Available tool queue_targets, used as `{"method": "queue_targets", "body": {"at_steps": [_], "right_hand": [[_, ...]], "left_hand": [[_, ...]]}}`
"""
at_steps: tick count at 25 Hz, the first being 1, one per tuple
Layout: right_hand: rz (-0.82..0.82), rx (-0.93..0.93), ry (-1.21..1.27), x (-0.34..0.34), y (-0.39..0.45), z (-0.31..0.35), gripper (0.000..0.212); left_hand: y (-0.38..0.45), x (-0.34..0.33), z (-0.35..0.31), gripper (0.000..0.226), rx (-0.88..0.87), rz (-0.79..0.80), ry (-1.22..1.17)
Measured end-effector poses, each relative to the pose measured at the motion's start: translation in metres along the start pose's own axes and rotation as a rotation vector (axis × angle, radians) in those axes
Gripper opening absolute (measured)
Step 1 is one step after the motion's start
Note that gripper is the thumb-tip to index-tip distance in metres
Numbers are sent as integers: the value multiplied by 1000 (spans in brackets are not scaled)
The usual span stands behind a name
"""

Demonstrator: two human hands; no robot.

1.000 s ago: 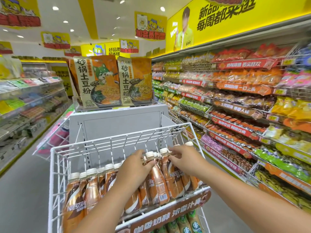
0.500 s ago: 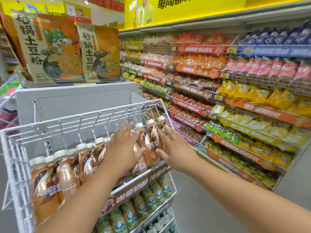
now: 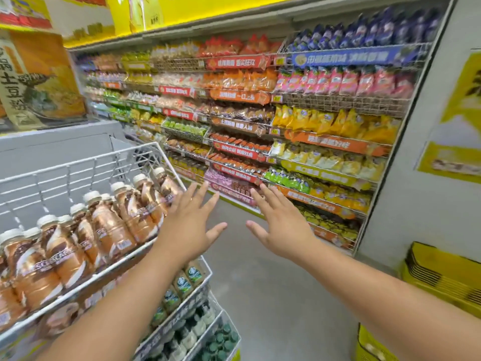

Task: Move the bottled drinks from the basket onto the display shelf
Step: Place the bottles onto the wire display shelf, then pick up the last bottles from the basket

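Observation:
Brown coffee bottles with white caps stand in rows in the white wire display shelf at the left. My left hand hovers just right of the shelf's front corner, fingers spread, holding nothing. My right hand is over the aisle floor, also spread and empty, apart from the bottles. A yellow basket shows at the bottom right edge; its contents are blurred. Green-labelled bottles fill the tier below.
A long wall of snack shelves runs along the far side of the grey aisle floor. A stack of yellow baskets sits by a white pillar at the right. Orange noodle packs top the display stand.
Both hands have let go of the coffee bottles and pulled right, off the wire shelf, with fingers spread. The view has swung right and down toward the aisle and yellow baskets.

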State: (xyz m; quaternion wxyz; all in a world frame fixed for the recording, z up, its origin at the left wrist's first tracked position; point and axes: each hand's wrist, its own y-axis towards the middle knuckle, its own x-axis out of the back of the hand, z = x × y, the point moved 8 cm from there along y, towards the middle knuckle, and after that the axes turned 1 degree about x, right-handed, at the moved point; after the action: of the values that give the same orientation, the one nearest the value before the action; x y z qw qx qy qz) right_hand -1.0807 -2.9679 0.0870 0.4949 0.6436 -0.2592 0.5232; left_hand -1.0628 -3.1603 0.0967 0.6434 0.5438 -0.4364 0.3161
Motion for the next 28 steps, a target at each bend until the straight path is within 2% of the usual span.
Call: {"method": "queue_targets", "body": {"at_steps": [5,10,15,21,28], "right_hand": [[-16,-126,45,24,-114,-135,79],[-21,-309,29,61,-261,-280,78],[-35,-454,-3,87,-366,-381,77],[-41,-551,-19,83,-408,-458,76],[4,-670,-104,40,-385,-578,82]], "left_hand": [[8,-30,-170,87,-128,47,-57],[4,-74,-358,86,-313,104,-127],[4,-96,-515,85,-495,132,-183],[34,-119,-630,83,-680,120,-274],[130,-201,-714,80,-797,140,-379]]}}
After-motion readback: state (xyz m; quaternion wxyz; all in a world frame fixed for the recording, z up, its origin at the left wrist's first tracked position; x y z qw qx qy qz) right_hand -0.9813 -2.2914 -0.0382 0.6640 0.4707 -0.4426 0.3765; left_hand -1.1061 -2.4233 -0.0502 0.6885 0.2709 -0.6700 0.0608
